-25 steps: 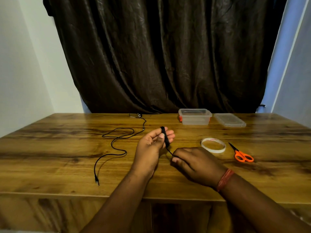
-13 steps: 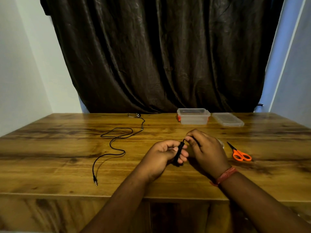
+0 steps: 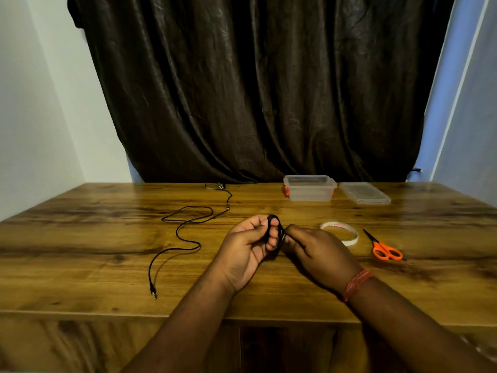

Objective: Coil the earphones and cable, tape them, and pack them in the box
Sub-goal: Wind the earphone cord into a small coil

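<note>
My left hand holds a small black coiled cable wound around its fingers, just above the table's middle. My right hand pinches the coil's loose end from the right, touching the left fingertips. A second black cable, the earphones, lies uncoiled in loops on the left of the table, with its jack plug near the front edge. A white tape roll lies flat just right of my right hand. The clear plastic box stands open at the back.
Orange-handled scissors lie right of the tape. The box's clear lid lies flat beside the box at the back right. A dark curtain hangs behind the wooden table.
My right hand went up over the coil, then came down to its right side, uncovering the tape roll. The left hand turned with the coil still around its fingers.
</note>
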Demonstrator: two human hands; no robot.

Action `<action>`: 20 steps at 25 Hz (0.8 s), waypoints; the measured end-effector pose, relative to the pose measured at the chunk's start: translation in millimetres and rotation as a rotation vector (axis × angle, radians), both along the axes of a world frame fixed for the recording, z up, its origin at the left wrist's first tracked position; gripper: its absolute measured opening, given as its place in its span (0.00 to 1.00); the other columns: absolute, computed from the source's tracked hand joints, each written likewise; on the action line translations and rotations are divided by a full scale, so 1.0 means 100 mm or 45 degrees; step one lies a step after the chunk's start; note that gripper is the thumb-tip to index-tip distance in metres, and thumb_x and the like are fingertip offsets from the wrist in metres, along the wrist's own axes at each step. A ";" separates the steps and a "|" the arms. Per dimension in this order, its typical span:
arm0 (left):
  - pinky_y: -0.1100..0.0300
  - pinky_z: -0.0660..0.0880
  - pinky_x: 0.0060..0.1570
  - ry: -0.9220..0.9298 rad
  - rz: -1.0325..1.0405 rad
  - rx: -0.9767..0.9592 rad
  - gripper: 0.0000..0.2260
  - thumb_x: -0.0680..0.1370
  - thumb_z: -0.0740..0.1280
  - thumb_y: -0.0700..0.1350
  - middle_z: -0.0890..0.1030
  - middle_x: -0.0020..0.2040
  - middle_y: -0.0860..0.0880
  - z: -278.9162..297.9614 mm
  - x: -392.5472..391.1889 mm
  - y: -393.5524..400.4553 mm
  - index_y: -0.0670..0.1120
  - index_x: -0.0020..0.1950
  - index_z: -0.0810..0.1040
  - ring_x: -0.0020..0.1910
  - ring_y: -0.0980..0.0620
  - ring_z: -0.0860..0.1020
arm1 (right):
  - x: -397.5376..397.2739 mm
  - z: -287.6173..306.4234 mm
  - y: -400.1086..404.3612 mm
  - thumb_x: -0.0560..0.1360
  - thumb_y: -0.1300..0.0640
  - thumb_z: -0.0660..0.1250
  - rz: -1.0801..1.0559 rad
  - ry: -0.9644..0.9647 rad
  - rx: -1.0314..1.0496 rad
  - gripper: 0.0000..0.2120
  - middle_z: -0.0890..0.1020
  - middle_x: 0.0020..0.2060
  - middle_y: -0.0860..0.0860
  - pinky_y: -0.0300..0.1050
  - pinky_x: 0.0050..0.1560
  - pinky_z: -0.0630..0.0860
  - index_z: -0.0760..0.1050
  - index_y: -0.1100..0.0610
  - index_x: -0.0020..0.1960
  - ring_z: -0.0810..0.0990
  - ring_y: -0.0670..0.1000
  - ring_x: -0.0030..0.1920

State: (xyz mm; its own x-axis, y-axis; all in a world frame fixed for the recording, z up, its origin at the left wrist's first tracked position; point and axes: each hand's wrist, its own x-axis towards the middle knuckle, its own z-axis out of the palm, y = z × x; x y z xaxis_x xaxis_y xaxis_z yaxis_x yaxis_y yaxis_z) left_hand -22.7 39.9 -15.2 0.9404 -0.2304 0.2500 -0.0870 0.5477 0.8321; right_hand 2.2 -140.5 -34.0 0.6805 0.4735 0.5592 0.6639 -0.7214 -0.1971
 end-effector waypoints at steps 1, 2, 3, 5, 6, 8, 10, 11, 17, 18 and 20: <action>0.66 0.70 0.34 0.016 0.018 -0.036 0.09 0.78 0.57 0.34 0.76 0.35 0.46 0.00 0.01 0.01 0.38 0.48 0.78 0.32 0.55 0.72 | 0.00 0.00 0.00 0.83 0.46 0.55 0.003 0.002 -0.024 0.08 0.82 0.41 0.46 0.50 0.37 0.75 0.71 0.47 0.50 0.79 0.50 0.39; 0.66 0.70 0.33 0.028 0.042 -0.061 0.10 0.79 0.57 0.33 0.76 0.35 0.46 0.00 0.02 0.01 0.38 0.48 0.78 0.31 0.55 0.72 | -0.01 0.00 0.01 0.83 0.45 0.55 0.006 0.004 -0.041 0.09 0.82 0.41 0.46 0.50 0.38 0.75 0.71 0.47 0.50 0.79 0.50 0.40; 0.66 0.70 0.33 0.033 0.068 -0.072 0.11 0.80 0.56 0.33 0.76 0.35 0.46 0.00 0.03 0.02 0.38 0.48 0.78 0.31 0.56 0.72 | -0.01 0.00 0.01 0.83 0.45 0.54 0.012 0.009 -0.044 0.10 0.82 0.42 0.46 0.50 0.38 0.75 0.71 0.47 0.50 0.79 0.49 0.40; 0.66 0.70 0.34 0.037 0.115 -0.067 0.12 0.80 0.55 0.32 0.76 0.35 0.47 0.01 0.05 0.02 0.39 0.48 0.78 0.31 0.56 0.72 | -0.01 0.01 0.01 0.83 0.44 0.54 0.012 0.036 -0.039 0.10 0.82 0.42 0.46 0.50 0.39 0.76 0.71 0.47 0.49 0.79 0.48 0.40; 0.66 0.69 0.34 0.036 0.136 -0.051 0.12 0.81 0.55 0.32 0.75 0.34 0.47 0.00 0.05 0.02 0.39 0.48 0.78 0.31 0.56 0.71 | -0.01 0.01 0.00 0.82 0.44 0.55 0.000 0.054 -0.039 0.11 0.81 0.41 0.45 0.50 0.40 0.76 0.72 0.47 0.49 0.78 0.47 0.40; 0.66 0.68 0.33 0.022 0.184 0.063 0.12 0.81 0.55 0.33 0.75 0.34 0.48 0.00 0.05 0.01 0.39 0.48 0.77 0.31 0.56 0.70 | 0.01 0.01 -0.01 0.82 0.44 0.57 -0.033 0.096 0.000 0.09 0.81 0.44 0.44 0.49 0.44 0.76 0.74 0.46 0.52 0.78 0.46 0.44; 0.67 0.68 0.33 -0.024 0.217 0.304 0.12 0.82 0.55 0.34 0.75 0.33 0.50 -0.04 0.04 -0.02 0.41 0.47 0.77 0.31 0.57 0.70 | 0.03 0.02 -0.03 0.82 0.47 0.59 -0.067 0.117 0.122 0.11 0.78 0.53 0.43 0.45 0.52 0.74 0.73 0.47 0.61 0.75 0.44 0.53; 0.66 0.68 0.33 -0.058 0.215 0.441 0.13 0.83 0.55 0.35 0.76 0.32 0.51 -0.07 0.04 -0.04 0.42 0.47 0.77 0.31 0.57 0.70 | 0.03 0.03 -0.05 0.82 0.48 0.59 -0.055 0.110 0.224 0.13 0.76 0.56 0.42 0.42 0.55 0.72 0.72 0.48 0.65 0.73 0.42 0.57; 0.64 0.69 0.34 -0.126 0.112 0.767 0.12 0.84 0.55 0.37 0.78 0.33 0.52 -0.13 0.04 -0.07 0.44 0.45 0.76 0.31 0.57 0.72 | -0.01 0.07 -0.10 0.81 0.53 0.60 0.313 0.173 0.342 0.17 0.76 0.63 0.42 0.33 0.63 0.69 0.72 0.50 0.69 0.73 0.40 0.65; 0.65 0.69 0.34 -0.125 0.093 0.773 0.13 0.84 0.55 0.37 0.78 0.33 0.52 -0.13 0.03 -0.08 0.43 0.45 0.76 0.31 0.57 0.73 | -0.01 0.07 -0.09 0.81 0.55 0.61 0.334 0.171 0.337 0.15 0.78 0.60 0.41 0.33 0.60 0.70 0.74 0.50 0.67 0.75 0.40 0.63; 0.65 0.69 0.33 -0.108 0.073 0.775 0.13 0.84 0.55 0.36 0.79 0.34 0.52 -0.12 0.02 -0.10 0.43 0.43 0.75 0.30 0.57 0.73 | -0.02 0.08 -0.10 0.80 0.57 0.64 0.370 0.165 0.372 0.11 0.81 0.54 0.40 0.34 0.55 0.73 0.78 0.50 0.61 0.79 0.41 0.57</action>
State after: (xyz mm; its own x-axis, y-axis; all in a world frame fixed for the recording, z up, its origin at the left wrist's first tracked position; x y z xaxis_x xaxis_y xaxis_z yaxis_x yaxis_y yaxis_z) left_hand -20.5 30.1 -27.3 0.9380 -0.3052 0.1642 -0.1821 -0.0311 0.9828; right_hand 0.5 -150.1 -26.1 0.6158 0.4902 0.6168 0.7875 -0.4099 -0.4603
